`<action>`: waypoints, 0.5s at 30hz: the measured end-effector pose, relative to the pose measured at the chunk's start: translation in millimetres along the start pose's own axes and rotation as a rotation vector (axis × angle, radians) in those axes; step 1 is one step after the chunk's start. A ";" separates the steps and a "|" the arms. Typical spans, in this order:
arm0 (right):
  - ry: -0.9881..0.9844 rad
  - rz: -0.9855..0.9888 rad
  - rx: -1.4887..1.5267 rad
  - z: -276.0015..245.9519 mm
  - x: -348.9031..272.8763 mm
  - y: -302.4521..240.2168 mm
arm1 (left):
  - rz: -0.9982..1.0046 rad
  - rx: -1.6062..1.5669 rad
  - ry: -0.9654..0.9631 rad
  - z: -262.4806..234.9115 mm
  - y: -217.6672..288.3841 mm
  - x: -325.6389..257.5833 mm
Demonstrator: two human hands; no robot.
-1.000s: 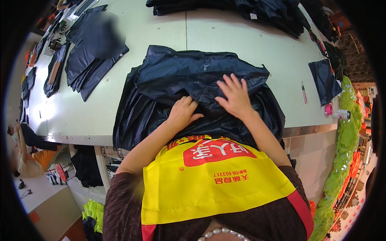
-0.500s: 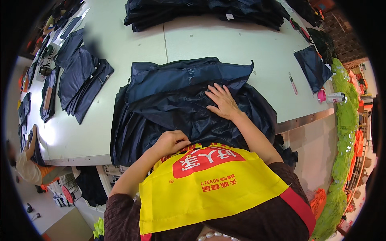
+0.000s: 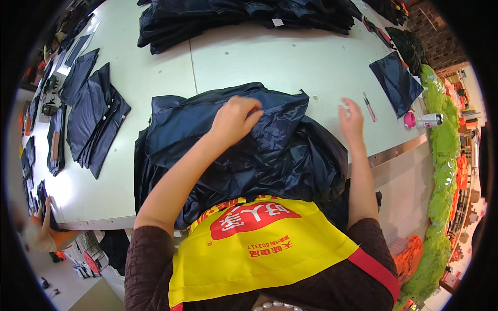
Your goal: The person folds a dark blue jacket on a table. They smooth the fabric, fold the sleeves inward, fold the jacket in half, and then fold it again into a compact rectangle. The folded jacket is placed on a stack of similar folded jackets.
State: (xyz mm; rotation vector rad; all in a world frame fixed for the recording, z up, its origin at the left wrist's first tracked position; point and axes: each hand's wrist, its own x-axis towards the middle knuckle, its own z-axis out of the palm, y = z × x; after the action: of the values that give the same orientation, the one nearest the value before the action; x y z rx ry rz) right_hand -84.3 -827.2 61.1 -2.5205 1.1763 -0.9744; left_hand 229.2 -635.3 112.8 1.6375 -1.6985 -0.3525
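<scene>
A gathered navy garment of thin, shiny fabric (image 3: 249, 166) lies in front of me, hanging over the table's near edge against my yellow apron (image 3: 259, 249). My left hand (image 3: 233, 120) is over the upper part of the garment, its fingers bent in toward the thumb. Whatever may be between those fingertips is hidden. Right of the garment, my right hand (image 3: 352, 124) is raised over the table, apart from the fabric. Its fingers are slightly curved and spread, with nothing in them. The closest thing to it is a slim pink pen-like tool (image 3: 369, 108).
A thick stack of navy fabric (image 3: 244, 20) lies at the far side. Navy cut pieces (image 3: 96, 119) fan out at left. On the right are a navy piece (image 3: 397, 83), a can (image 3: 430, 121) and piled green fabric (image 3: 436, 181). Another person (image 3: 41, 233) stands far left.
My left hand has moved up and right from the garment's near edge to its upper part. My right hand has lifted off the fabric and moved right, above the table.
</scene>
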 end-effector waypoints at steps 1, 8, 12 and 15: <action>0.040 0.029 -0.125 0.2 3.1 45.9 | 0.015 0.037 -0.013 7.6 -1.2 20.0; -0.110 0.497 -0.548 -7.2 13.6 141.3 | -0.274 0.398 -0.435 91.6 -19.8 125.3; -0.277 0.558 -0.570 -2.6 2.3 190.3 | -0.428 0.348 -0.697 122.7 -19.1 151.4; -0.347 0.842 0.030 -11.8 19.0 136.0 | -0.409 0.242 -0.822 126.0 -22.7 151.7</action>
State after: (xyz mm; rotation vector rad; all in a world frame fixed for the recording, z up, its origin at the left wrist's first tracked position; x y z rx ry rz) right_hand -166.2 -930.6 21.4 -1.7426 1.8100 -0.3165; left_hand 175.5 -818.6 58.6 2.2051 -2.0087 -1.1899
